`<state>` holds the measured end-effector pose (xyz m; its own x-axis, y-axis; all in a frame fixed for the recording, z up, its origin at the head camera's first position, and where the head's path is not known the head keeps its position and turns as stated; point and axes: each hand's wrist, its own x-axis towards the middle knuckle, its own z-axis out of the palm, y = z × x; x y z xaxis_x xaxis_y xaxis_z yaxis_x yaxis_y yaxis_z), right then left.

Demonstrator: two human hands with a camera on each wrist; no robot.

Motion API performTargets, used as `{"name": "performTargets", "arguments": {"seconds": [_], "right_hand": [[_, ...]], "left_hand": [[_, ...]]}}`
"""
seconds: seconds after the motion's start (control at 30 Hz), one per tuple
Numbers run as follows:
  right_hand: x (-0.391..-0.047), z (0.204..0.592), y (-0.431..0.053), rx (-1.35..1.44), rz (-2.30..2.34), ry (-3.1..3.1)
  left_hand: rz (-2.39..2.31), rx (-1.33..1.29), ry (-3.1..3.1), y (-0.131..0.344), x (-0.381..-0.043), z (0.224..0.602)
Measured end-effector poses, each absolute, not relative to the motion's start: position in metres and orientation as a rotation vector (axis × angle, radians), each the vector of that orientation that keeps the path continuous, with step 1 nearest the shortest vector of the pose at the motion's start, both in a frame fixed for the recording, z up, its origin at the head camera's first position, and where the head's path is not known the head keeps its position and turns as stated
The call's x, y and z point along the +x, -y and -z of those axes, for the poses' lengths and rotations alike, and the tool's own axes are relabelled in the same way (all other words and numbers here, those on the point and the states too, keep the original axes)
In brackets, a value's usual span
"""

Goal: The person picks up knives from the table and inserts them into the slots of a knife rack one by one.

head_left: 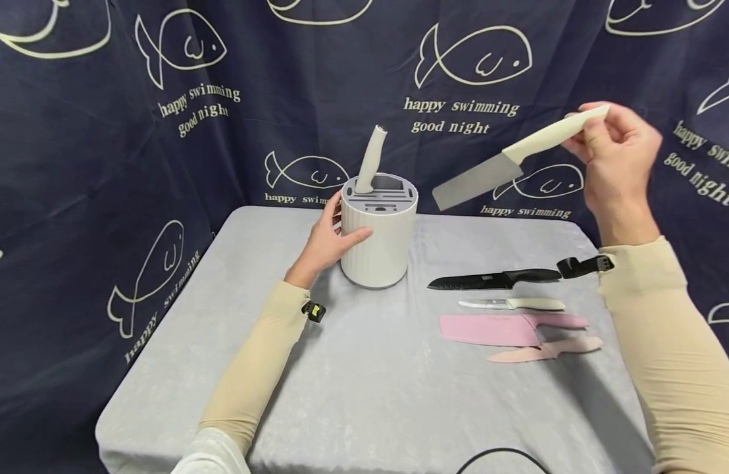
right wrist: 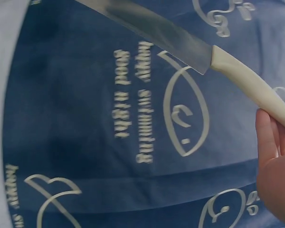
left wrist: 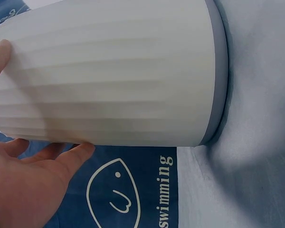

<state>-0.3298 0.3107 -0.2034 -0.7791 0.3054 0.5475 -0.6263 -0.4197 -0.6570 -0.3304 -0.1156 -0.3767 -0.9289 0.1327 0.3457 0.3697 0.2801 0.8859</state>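
Observation:
My right hand [head_left: 622, 151] pinches the end of a cream-handled cleaver [head_left: 542, 140] between thumb and fingers, high over the table's right side. Its broad steel blade [right wrist: 166, 38] slants down to the left in the head view. A white ribbed knife block [head_left: 379, 253] stands upright near the back of the table. Around its left side my left hand [head_left: 329, 240] holds it, thumb at the front and fingers behind. One cream-handled knife [head_left: 372, 158] sits in the block, its blade hidden inside. Several slots show in the grey top [head_left: 394, 196].
To the right lie a black knife [head_left: 477, 282], a small cream-handled knife [head_left: 536, 303], a pink cleaver [head_left: 489, 329] and a pale pink knife [head_left: 518, 355], which overlaps the cleaver in this view. A black cable [head_left: 503, 450] curves at the front edge. A dark blue fish-print curtain [head_left: 341, 79] hangs behind.

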Motion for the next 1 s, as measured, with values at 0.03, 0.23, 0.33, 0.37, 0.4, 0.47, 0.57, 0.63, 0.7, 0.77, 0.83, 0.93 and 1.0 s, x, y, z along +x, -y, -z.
{"name": "performTargets", "arguments": {"seconds": [0.03,0.23,0.33,0.37,0.4,0.47,0.57,0.63,0.7,0.77,0.83,0.93,1.0], "right_hand": [[-0.327,0.197,-0.310,0.466,-2.210,1.196],[-0.318,0.167,-0.297,0.479,-2.206,1.094],[-0.319,0.160,-0.286,0.513,-2.214,1.107],[-0.319,0.159,-0.281,0.528,-2.214,1.116],[-0.319,0.158,-0.277,0.539,-2.217,1.125],[-0.321,0.157,-0.267,0.560,-2.206,1.151],[-0.324,0.155,-0.252,0.587,-2.189,1.187],[-0.326,0.154,-0.243,0.599,-2.182,1.212],[-0.329,0.153,-0.237,0.610,-2.168,1.248],[-0.333,0.155,-0.232,0.612,-2.146,1.288],[-0.336,0.157,-0.228,0.612,-2.119,1.329],[-0.339,0.161,-0.224,0.613,-2.089,1.379],[-0.340,0.163,-0.222,0.621,-2.091,1.397]], "left_hand": [[1.709,-0.469,2.342,0.115,-0.330,0.376],[1.710,-0.471,2.327,0.113,-0.331,0.375],[1.704,-0.466,2.328,0.113,-0.332,0.376],[1.702,-0.464,2.329,0.114,-0.332,0.377],[1.700,-0.462,2.332,0.114,-0.331,0.377],[1.696,-0.461,2.339,0.114,-0.331,0.378],[1.698,-0.460,2.341,0.114,-0.330,0.378],[1.702,-0.462,2.338,0.114,-0.330,0.379],[1.704,-0.468,2.331,0.115,-0.331,0.379],[1.699,-0.473,2.332,0.115,-0.331,0.379],[1.692,-0.476,2.337,0.116,-0.331,0.380],[1.682,-0.473,2.344,0.116,-0.331,0.379],[1.680,-0.471,2.345,0.115,-0.330,0.379]]}}
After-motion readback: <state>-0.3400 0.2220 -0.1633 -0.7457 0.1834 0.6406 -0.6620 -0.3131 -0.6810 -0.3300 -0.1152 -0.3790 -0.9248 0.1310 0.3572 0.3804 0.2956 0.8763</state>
